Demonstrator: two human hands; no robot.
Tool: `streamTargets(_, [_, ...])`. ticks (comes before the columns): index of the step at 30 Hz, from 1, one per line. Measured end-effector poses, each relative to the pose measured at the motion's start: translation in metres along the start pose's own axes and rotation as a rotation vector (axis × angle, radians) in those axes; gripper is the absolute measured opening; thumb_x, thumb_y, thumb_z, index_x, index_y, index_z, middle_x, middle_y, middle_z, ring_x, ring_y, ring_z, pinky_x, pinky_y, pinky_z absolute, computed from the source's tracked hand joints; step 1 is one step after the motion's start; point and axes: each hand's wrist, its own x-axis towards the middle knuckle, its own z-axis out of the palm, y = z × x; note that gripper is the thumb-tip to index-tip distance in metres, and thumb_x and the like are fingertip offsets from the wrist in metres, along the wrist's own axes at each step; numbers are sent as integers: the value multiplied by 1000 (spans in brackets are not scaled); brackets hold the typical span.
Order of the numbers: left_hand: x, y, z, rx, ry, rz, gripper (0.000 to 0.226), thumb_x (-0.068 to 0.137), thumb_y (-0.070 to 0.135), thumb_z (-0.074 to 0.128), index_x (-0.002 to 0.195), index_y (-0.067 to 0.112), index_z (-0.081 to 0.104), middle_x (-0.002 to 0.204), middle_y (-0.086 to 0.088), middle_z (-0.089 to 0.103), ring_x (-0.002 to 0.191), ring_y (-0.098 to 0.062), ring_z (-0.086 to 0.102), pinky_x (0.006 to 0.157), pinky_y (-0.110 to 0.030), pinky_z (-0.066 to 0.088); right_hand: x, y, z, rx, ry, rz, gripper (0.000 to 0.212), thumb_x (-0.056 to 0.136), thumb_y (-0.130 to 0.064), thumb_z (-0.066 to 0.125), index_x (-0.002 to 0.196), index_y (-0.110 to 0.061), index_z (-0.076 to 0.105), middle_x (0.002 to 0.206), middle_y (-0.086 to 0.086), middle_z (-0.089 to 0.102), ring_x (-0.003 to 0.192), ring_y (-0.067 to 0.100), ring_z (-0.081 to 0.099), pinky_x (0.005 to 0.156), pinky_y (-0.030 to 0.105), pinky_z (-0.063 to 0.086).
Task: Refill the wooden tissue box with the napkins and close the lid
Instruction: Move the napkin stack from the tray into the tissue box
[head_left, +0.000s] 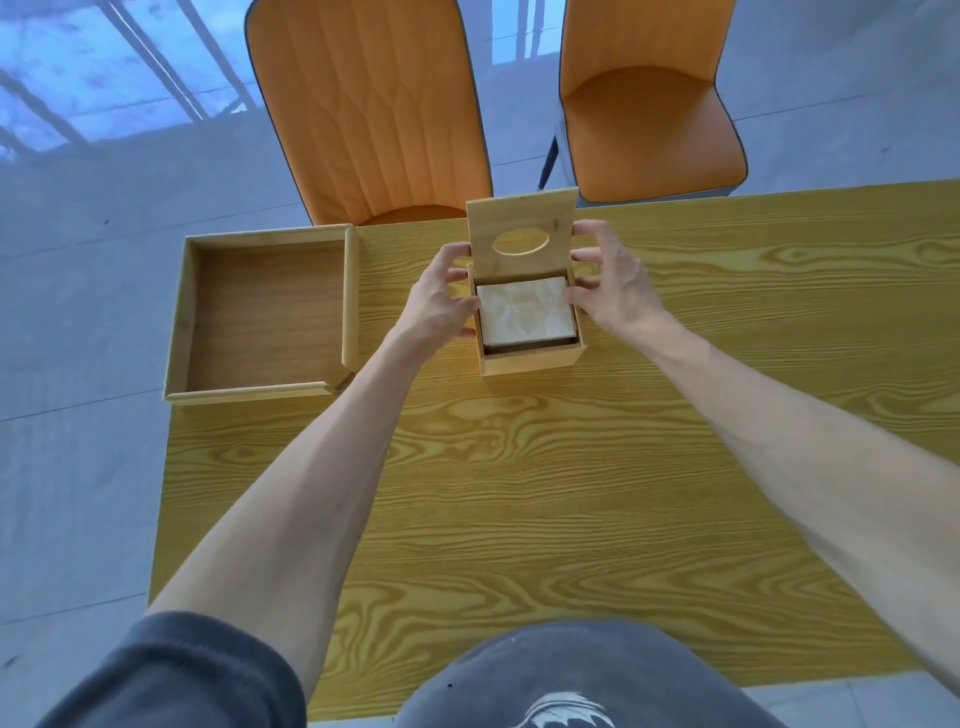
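One small square wooden tissue box sits near the middle of the far part of the yellow wooden table. Inside it lies one stack of white napkins, filling most of the box. One flat wooden lid with an oval hole stands tilted up at the far side of the box, so the box is not shut. The person's left hand pinches the lid's left edge with its fingers, and its thumb rests on the box's left wall. The right hand pinches the lid's right edge the same way. Both bare arms reach straight out. One big empty wooden tray sits at the table's left corner. Two orange chairs stand behind the table
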Motion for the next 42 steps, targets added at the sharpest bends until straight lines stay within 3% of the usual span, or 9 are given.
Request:
streamTargets(6, [-4, -3, 3, -34, 58, 35, 35, 97, 12, 58, 129, 28, 55, 128, -2, 56, 104, -17, 65, 60, -24, 60, -8, 5, -3, 56, 24, -25, 30, 101, -26, 53, 130, -19, 47, 134, 14, 61, 97, 22, 67, 79, 36, 58])
streamTargets(10, [-8, 3, 3, -145, 57, -98, 30, 103, 35, 45, 128, 24, 59, 134, -5, 60, 115, -25, 63, 76, -40, 60, -13, -2, -9, 326, -34, 143, 42, 101, -53, 38, 123, -20, 53, 133, 10, 60, 115, 32, 62, 91, 55, 54])
streamTargets(15, [-15, 13, -1, -222, 20, -229, 63, 93, 71, 30, 132, 29, 57, 143, -10, 54, 117, -32, 59, 92, -57, 53, -14, -14, -17, 551, -73, 336, 57, 92, -73, 32, 117, -30, 59, 143, 14, 54, 123, 35, 56, 94, 55, 49])
streamTargets(17, [-18, 18, -2, -227, -7, -258, 71, 88, 76, 33, 139, 30, 52, 149, -12, 48, 124, -36, 55, 97, -61, 49, -12, -16, -22, 571, -125, 405, 70, 85, -79, 38, 127, -26, 57, 146, 14, 50, 126, 38, 53, 97, 58, 46])
streamTargets(20, [-23, 28, -2, -217, -32, -283, 74, 84, 78, 44, 142, 32, 48, 150, -11, 45, 127, -38, 53, 97, -62, 48, -11, -21, -28, 551, -204, 432, 83, 80, -76, 53, 143, -22, 46, 149, 14, 46, 130, 40, 49, 101, 61, 44])
streamTargets(25, [-27, 30, -2, -228, -30, -287, 61, 89, 65, 52, 140, 31, 50, 146, -8, 51, 123, -34, 57, 97, -57, 51, -17, -23, -29, 572, -216, 413, 77, 85, -61, 61, 149, -24, 38, 150, 13, 44, 131, 37, 48, 103, 59, 44])
streamTargets(32, [-39, 9, -2, -221, -35, -240, 53, 91, 51, 61, 138, 28, 53, 141, -4, 56, 120, -29, 59, 100, -51, 51, -40, -14, -27, 598, -233, 409, 63, 86, -46, 69, 141, -23, 50, 149, 8, 47, 132, 32, 47, 104, 56, 44])
streamTargets(38, [-48, -3, 3, -209, -24, -255, 47, 89, 47, 66, 132, 28, 58, 133, -2, 62, 110, -23, 65, 91, -43, 55, -53, -8, -22, 616, -207, 418, 62, 88, -35, 72, 142, -20, 47, 144, 8, 52, 130, 28, 49, 104, 51, 46])
streamTargets(42, [-53, -8, 3, -186, -29, -251, 49, 90, 42, 66, 135, 27, 55, 130, -1, 63, 109, -20, 65, 91, -42, 55, -59, -3, -18, 617, -198, 407, 64, 86, -30, 75, 142, -19, 47, 143, 7, 52, 129, 26, 50, 94, 43, 53])
